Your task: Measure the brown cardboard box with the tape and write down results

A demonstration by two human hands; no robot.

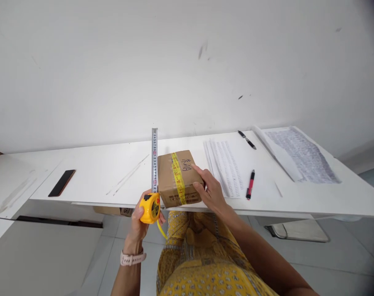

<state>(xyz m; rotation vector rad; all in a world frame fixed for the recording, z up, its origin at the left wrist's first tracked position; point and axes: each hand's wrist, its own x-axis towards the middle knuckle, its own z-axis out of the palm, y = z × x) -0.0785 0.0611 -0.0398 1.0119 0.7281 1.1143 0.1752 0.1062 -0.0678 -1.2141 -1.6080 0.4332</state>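
My left hand point(140, 216) is closed around a yellow tape measure point(150, 208) at the front edge of the white table. Its metal blade point(155, 160) is drawn out away from me, along the left side of a small cardboard box point(168, 172). Yellow printed tape point(178, 176) runs over the box's top and front, and dark handwriting marks the top. My right hand point(212, 191) grips the box's right side, thumb near the front corner and fingers on the top.
Printed sheets point(230, 168), a red and black pen point(250, 185), a black pen point(247, 139) and handwritten pages point(301, 156) lie to the right on the white table point(125, 152). A dark phone-like slab point(62, 183) lies left. The wall point(174, 74) stands behind.
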